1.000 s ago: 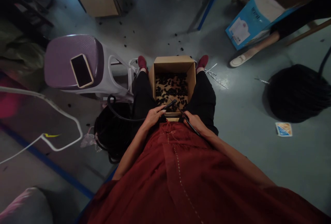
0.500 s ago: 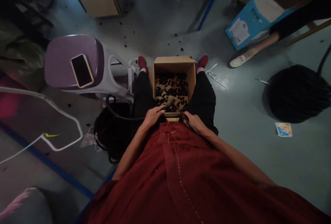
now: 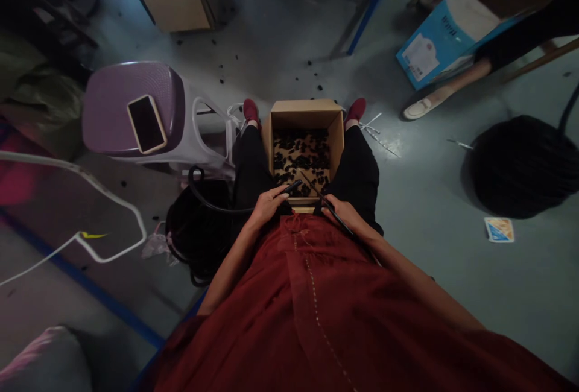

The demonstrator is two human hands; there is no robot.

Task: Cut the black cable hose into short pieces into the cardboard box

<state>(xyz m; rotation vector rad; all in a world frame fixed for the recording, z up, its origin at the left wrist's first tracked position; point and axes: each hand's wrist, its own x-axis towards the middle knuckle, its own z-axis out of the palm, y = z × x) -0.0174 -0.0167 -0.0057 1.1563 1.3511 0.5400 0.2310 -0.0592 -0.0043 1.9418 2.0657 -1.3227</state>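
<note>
Swinging the thin black rod (image 3: 337,217) across the near edge of the cardboard box (image 3: 307,105) in the right hand (image 3: 346,212), fingers closed around it; clasping a black handle (image 3: 292,187) in the left hand (image 3: 271,207) above the black pieces (image 3: 301,160); slackening fingers risking a dropped tool.

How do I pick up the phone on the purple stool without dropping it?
Pinch the phone's two long edges from above, reaching over with the left hand, the nearer one. It lies flat with its dark screen up on the stool seat, so its pale-cased long sides are easiest to grip.
</note>
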